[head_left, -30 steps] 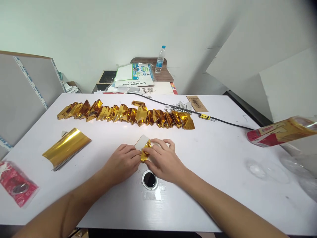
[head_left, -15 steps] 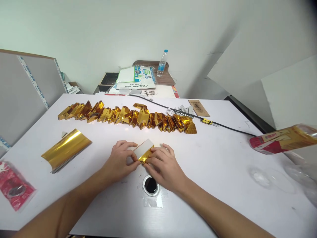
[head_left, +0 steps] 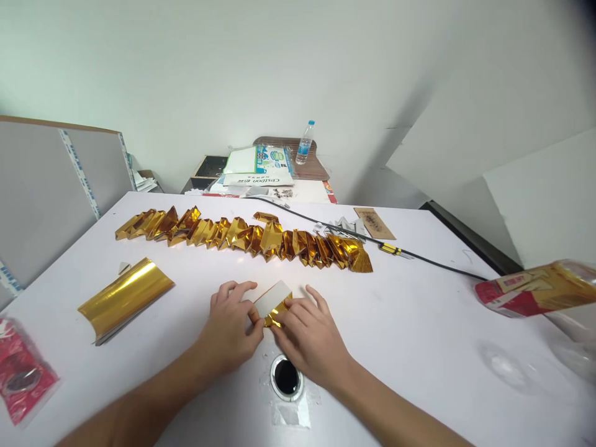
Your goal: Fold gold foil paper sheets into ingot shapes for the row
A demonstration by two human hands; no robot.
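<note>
A small sheet of gold foil paper (head_left: pixel 274 299), white on its upper face with a gold folded strip along the near right edge, lies on the white table between my hands. My left hand (head_left: pixel 231 320) pinches its near left corner between thumb and forefinger. On the gold strip rest the fingers of my right hand (head_left: pixel 310 329), with its thumb tucked at the near edge. Just below the paper, a round black disc with a pale rim (head_left: pixel 286 377) is set on the tabletop. Beyond my hands stretches a long row of folded gold foil pieces (head_left: pixel 242 239).
A stack of gold foil sheets (head_left: pixel 128 298) lies to the left, near a pink packet (head_left: pixel 23 372). A black cable (head_left: pixel 428 261) crosses the back right, beside a brown card (head_left: pixel 375 223). A red and yellow package (head_left: pixel 535 288) is at right, and a water bottle (head_left: pixel 305 144) stands behind.
The view has tipped upward, so everything on the table sits lower in the picture. Both hands keep their hold on the foil paper, with only slight finger movement.
</note>
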